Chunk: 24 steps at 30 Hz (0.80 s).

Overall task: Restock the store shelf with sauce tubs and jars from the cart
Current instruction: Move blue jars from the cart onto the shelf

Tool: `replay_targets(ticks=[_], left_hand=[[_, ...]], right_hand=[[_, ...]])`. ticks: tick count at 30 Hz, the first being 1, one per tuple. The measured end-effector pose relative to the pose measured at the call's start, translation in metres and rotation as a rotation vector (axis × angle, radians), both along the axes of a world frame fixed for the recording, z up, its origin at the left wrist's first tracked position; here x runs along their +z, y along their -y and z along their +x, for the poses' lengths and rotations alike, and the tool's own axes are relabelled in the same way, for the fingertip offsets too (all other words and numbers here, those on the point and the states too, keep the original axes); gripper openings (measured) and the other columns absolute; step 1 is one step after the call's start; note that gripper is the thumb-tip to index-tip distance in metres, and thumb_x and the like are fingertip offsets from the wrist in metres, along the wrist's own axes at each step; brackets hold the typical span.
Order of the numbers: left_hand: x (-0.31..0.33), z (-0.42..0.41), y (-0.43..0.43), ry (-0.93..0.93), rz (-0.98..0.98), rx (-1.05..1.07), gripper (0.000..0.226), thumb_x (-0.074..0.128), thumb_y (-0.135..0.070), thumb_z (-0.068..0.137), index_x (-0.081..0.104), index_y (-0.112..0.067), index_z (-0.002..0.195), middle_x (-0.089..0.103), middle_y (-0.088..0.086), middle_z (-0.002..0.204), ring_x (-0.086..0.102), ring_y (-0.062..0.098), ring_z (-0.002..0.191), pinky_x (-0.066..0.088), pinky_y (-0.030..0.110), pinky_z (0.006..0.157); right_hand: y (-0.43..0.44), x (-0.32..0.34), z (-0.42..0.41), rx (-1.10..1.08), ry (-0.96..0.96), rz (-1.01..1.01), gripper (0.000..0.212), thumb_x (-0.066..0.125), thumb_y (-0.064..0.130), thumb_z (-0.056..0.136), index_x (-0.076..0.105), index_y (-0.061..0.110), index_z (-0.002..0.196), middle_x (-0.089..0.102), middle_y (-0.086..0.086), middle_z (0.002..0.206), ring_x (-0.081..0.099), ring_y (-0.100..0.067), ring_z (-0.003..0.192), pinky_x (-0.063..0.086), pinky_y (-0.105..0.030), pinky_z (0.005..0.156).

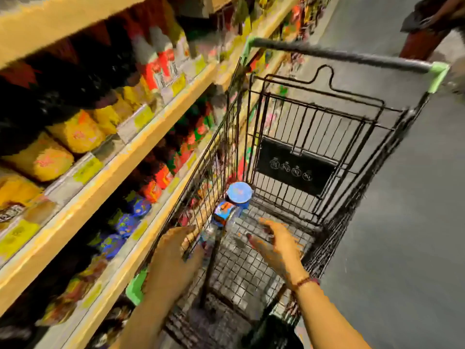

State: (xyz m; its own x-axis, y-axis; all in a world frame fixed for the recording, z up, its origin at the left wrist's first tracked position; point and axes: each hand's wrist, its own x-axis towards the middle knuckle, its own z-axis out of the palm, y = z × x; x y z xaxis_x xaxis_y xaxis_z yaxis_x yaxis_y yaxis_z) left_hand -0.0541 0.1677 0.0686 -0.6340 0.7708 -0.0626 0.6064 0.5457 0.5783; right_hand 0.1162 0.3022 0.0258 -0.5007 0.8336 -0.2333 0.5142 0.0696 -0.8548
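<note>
- Sauce jar (224, 214) lies tilted in the cart (339, 56), against its left wire wall at mid-frame, with its blue lid (239, 193) pointing away.
- Probably rigid, smooth and fairly heavy; best taken round the labelled body, not by the lid.
- Left hand (173, 258): fingers curled at the jar's near end; I cannot tell if they grip it.
- Right hand (276, 245): fingers spread, holding nothing.

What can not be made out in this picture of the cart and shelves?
Head view, everything motion-blurred:
shelf goods: labels unreadable.
blue-lidded jar: print smeared, contents not visible.
left hand: whether it grips the cart wire or a container is unclear.
</note>
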Motion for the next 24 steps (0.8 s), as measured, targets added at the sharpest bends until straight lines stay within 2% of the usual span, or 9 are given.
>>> replay_targets(ticks=[3, 6, 7, 9, 12, 16, 20, 22, 24], left_hand=[[-0.01, -0.009, -0.015, 0.071, 0.015, 0.063, 0.037, 0.068, -0.023, 0.081, 0.059, -0.025, 0.117, 0.051, -0.009, 0.114, 0.049, 0.014, 0.109, 0.037, 0.027, 0.091], [-0.035, -0.021, -0.035, 0.07, 0.004, 0.03, 0.036, 0.068, -0.019, 0.082, 0.061, -0.025, 0.117, 0.055, -0.008, 0.117, 0.049, 0.012, 0.111, 0.038, 0.027, 0.095], [-0.047, -0.026, -0.042, 0.097, -0.003, 0.019, 0.035, 0.068, -0.017, 0.082, 0.062, -0.023, 0.116, 0.057, -0.006, 0.117, 0.05, 0.012, 0.112, 0.037, 0.023, 0.096], [-0.076, -0.037, -0.059, 0.134, -0.041, -0.006, 0.032, 0.067, -0.016, 0.082, 0.063, -0.023, 0.113, 0.058, -0.007, 0.111, 0.053, 0.012, 0.108, 0.034, 0.011, 0.087], [-0.113, -0.045, -0.081, 0.125, -0.082, -0.047, 0.031, 0.066, -0.019, 0.081, 0.062, -0.02, 0.113, 0.056, -0.009, 0.105, 0.052, 0.011, 0.101, 0.03, 0.01, 0.078], [-0.153, -0.06, -0.105, 0.203, -0.144, -0.06, 0.035, 0.062, -0.016, 0.086, 0.06, -0.017, 0.121, 0.055, -0.002, 0.119, 0.042, 0.001, 0.098, 0.027, 0.007, 0.079], [-0.188, -0.075, -0.114, 0.212, -0.129, -0.059, 0.038, 0.061, -0.024, 0.079, 0.064, -0.011, 0.114, 0.061, 0.009, 0.11, 0.05, 0.009, 0.095, 0.029, 0.006, 0.078], [-0.204, -0.079, -0.114, 0.206, -0.087, -0.05, 0.044, 0.055, -0.034, 0.074, 0.066, -0.008, 0.108, 0.062, 0.007, 0.101, 0.051, 0.007, 0.093, 0.034, 0.005, 0.082], [-0.218, -0.08, -0.113, 0.223, -0.087, -0.025, 0.049, 0.05, -0.038, 0.071, 0.067, -0.008, 0.105, 0.062, 0.005, 0.097, 0.056, 0.013, 0.092, 0.042, 0.017, 0.09]], right_hand=[[-0.019, -0.02, -0.017, -0.069, -0.046, -0.074, 0.035, 0.072, 0.023, 0.084, 0.06, 0.018, 0.117, 0.057, 0.011, 0.109, 0.056, -0.011, 0.104, 0.049, -0.03, 0.091], [-0.037, -0.04, -0.038, -0.123, -0.058, -0.198, 0.033, 0.071, 0.024, 0.085, 0.057, 0.023, 0.114, 0.057, 0.01, 0.107, 0.056, -0.001, 0.093, 0.046, -0.013, 0.077], [-0.043, -0.05, -0.045, -0.139, -0.054, -0.22, 0.033, 0.071, 0.024, 0.085, 0.057, 0.022, 0.115, 0.057, 0.009, 0.107, 0.056, 0.0, 0.091, 0.046, -0.012, 0.075], [-0.054, -0.074, -0.063, -0.189, -0.047, -0.248, 0.037, 0.072, 0.023, 0.084, 0.058, 0.016, 0.118, 0.058, 0.005, 0.109, 0.059, -0.008, 0.094, 0.051, -0.021, 0.081], [-0.065, -0.113, -0.09, -0.261, -0.035, -0.348, 0.046, 0.073, 0.018, 0.083, 0.055, 0.006, 0.124, 0.059, -0.005, 0.118, 0.059, -0.022, 0.102, 0.052, -0.039, 0.089], [-0.076, -0.161, -0.12, -0.322, -0.044, -0.428, 0.055, 0.074, 0.012, 0.082, 0.05, 0.0, 0.129, 0.054, -0.007, 0.118, 0.051, -0.016, 0.1, 0.05, -0.039, 0.091], [-0.089, -0.201, -0.14, -0.381, -0.019, -0.508, 0.06, 0.075, 0.017, 0.082, 0.048, 0.003, 0.134, 0.051, 0.001, 0.109, 0.05, -0.012, 0.1, 0.048, -0.03, 0.091], [-0.097, -0.216, -0.149, -0.422, -0.019, -0.583, 0.054, 0.073, 0.014, 0.084, 0.049, 0.002, 0.131, 0.054, 0.001, 0.103, 0.052, -0.011, 0.091, 0.047, -0.019, 0.082], [-0.104, -0.224, -0.157, -0.456, -0.04, -0.654, 0.05, 0.07, 0.012, 0.086, 0.049, 0.003, 0.13, 0.056, -0.001, 0.102, 0.052, -0.012, 0.086, 0.045, -0.012, 0.072]])
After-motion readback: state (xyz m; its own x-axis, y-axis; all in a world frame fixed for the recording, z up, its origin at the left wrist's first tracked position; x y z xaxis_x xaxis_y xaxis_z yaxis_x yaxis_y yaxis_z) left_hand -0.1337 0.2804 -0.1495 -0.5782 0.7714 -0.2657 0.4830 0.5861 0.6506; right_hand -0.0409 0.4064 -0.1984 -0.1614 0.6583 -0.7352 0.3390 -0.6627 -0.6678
